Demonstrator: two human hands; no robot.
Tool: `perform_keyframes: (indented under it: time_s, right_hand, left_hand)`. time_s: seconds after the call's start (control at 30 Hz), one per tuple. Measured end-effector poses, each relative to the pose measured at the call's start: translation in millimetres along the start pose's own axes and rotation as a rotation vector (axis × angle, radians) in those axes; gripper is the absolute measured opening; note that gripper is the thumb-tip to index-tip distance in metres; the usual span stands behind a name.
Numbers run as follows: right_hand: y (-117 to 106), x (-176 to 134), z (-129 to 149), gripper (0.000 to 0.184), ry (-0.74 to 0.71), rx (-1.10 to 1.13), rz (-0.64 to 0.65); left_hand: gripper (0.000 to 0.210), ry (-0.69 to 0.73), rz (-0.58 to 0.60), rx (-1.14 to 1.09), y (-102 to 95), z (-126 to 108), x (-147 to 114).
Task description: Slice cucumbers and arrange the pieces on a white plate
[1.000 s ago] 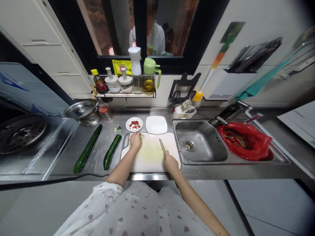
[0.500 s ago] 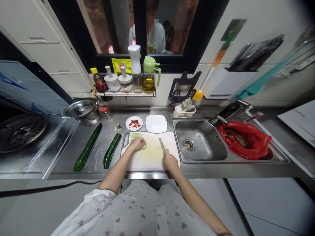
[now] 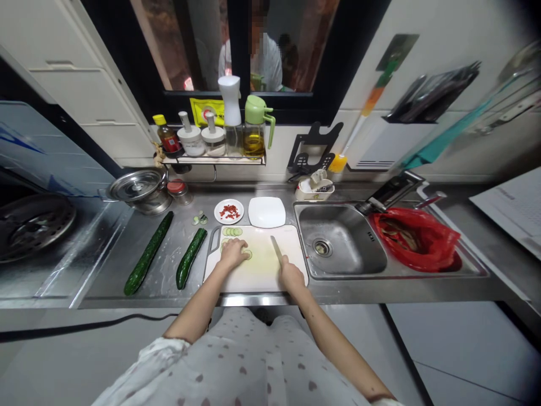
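My right hand (image 3: pixel 291 274) is wrapped round the handle of a knife (image 3: pixel 276 248), whose blade points up and left over the white cutting board (image 3: pixel 270 280). On the board's left half lies my left hand (image 3: pixel 233 253), palm down, fingers apart and slightly bent. A cucumber slice (image 3: pixel 248 255) touches or lies close to its fingertips. Behind that hand, a row of overlapping cucumber slices (image 3: pixel 231 231) runs along the board's far edge; more slices are partly hidden by the hand. Left of the board rest a shorter cut cucumber (image 3: pixel 191 259) and a long whole cucumber (image 3: pixel 149 254).
Beyond the board stand a plate of chopped red bits (image 3: pixel 218 211) and a white square dish (image 3: pixel 267 212). Cucumber ends (image 3: pixel 200 217) lie nearby. The sink (image 3: pixel 342 248) is to the right, with a red bag (image 3: pixel 422 245) beside it. A condiment rack (image 3: pixel 215 160) hangs behind.
My left hand has moved slightly left and nearer me, its fingers going from bunched together to spread. The view has shifted slightly; my right hand still holds the knife in place.
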State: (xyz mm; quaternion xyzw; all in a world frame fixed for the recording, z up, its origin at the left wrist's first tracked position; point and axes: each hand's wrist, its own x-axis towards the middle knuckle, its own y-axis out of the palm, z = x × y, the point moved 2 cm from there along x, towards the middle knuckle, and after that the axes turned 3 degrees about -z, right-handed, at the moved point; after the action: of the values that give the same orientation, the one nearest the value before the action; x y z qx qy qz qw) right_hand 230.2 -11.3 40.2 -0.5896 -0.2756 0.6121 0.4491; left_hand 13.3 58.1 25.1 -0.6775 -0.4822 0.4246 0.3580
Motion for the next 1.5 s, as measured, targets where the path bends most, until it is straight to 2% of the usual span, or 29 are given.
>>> perform_keyframes:
  time_s: [0.17,0.3,0.53,0.83,1.5]
  right_hand:
    - [-5,-4,-2,0.033,-0.049,-0.035,0.020]
    - [-7,-18,3,0.031,-0.125,-0.053,0.015]
    - [2,-42,19,0.032,-0.294,-0.125,0.062]
    - [7,-41,22,0.033,-0.319,-0.135,0.073]
    - [0,-32,26,0.038,-0.354,-0.212,0.100]
  left_hand:
    - [0.029,0.001,-0.045,0.013,11.4,2,-15]
    - [0.030,-0.017,-0.089,0.006,13.9,4,-14]
    - [0.031,-0.042,-0.081,0.006,14.5,6,-11]
    - [0.032,-0.066,-0.082,-0.014,16.4,8,-10]
    - [0.027,-0.115,-0.090,-0.036,17.9,11,-10]
